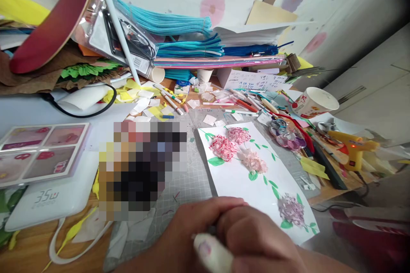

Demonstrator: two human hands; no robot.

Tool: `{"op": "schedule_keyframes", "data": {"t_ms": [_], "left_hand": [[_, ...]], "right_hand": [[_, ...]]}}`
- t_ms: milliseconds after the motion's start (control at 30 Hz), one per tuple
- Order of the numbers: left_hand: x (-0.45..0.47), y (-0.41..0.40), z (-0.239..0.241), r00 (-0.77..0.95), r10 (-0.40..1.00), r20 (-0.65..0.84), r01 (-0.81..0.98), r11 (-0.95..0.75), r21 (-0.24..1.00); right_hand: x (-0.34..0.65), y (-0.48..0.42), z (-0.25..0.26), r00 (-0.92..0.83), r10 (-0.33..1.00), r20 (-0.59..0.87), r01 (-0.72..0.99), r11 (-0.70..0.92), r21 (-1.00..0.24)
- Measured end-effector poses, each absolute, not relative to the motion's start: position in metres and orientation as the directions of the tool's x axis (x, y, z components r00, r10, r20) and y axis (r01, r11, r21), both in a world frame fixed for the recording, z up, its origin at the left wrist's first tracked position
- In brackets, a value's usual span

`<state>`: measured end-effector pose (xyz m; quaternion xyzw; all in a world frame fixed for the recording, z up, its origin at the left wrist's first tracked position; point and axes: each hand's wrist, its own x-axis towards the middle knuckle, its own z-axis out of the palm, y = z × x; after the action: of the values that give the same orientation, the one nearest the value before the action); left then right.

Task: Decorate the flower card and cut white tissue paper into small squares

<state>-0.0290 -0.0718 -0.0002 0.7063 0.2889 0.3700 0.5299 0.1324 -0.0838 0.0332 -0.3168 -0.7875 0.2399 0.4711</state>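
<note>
A: What's that blurry white object (214, 254) down front?

B: Can't make it out tbh, but the right hand (256, 232) is curled round it, by the near side of the white sheet (229, 185). Left hand (188, 228) is up against the right, can't tell if it's gripping too.

A: And around that?

B: Sheet's got four ruffled flowers (222, 148), lying on a gray cutting mat (185, 194). Yellow glue gun (355, 157) off right.

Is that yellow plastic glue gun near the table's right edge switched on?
Apparently on: a small red light glows on the yellow plastic glue gun, and a dark cord runs from it. Its heat cannot be told.
</note>
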Motion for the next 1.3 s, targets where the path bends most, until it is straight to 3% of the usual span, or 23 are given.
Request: {"op": "schedule_keyframes", "data": {"t_ms": [67, 167, 267, 400, 567, 700, 1033, 1200, 1300], "left_hand": [[-0.024, -0.073, -0.009, 0.523, 0.802, 0.289, 0.090, -0.389, 0.917], [-0.018, -0.075, -0.016, 0.495, 0.743, 0.450, 0.307, -0.634, 0.710], [-0.015, -0.076, -0.010, 0.561, 0.705, 0.434, 0.407, -0.691, 0.597], [-0.014, -0.075, -0.002, 0.579, 0.711, 0.400, 0.453, -0.688, 0.567], [-0.016, -0.075, -0.009, 0.576, 0.724, 0.379, 0.508, -0.680, 0.528], [-0.015, -0.075, -0.017, 0.556, 0.728, 0.401, 0.507, -0.679, 0.530], [-0.010, -0.078, -0.032, 0.533, 0.692, 0.486, 0.509, -0.722, 0.469], [-0.011, -0.076, -0.030, 0.514, 0.662, 0.545, 0.516, -0.746, 0.420], [-0.011, -0.075, -0.030, 0.519, 0.658, 0.546, 0.522, -0.749, 0.407]], "right_hand": [[0.140, -0.076, 0.024, -0.222, 0.740, 0.635, 0.326, 0.670, -0.667], [0.146, -0.065, 0.008, -0.056, 0.751, 0.657, 0.445, 0.608, -0.657], [0.143, -0.062, -0.003, -0.146, 0.732, 0.665, 0.471, 0.643, -0.604], [0.143, -0.063, -0.006, -0.199, 0.735, 0.648, 0.488, 0.648, -0.585], [0.159, -0.052, -0.009, 0.153, 0.909, 0.389, 0.530, 0.257, -0.809], [0.167, -0.043, -0.011, 0.181, 0.965, 0.190, 0.505, 0.075, -0.860], [0.159, -0.043, -0.012, 0.143, 0.958, 0.249, 0.672, 0.091, -0.735], [0.159, -0.045, -0.011, 0.103, 0.942, 0.319, 0.662, 0.175, -0.729], [0.158, -0.046, -0.010, 0.130, 0.943, 0.307, 0.680, 0.141, -0.720]]}}
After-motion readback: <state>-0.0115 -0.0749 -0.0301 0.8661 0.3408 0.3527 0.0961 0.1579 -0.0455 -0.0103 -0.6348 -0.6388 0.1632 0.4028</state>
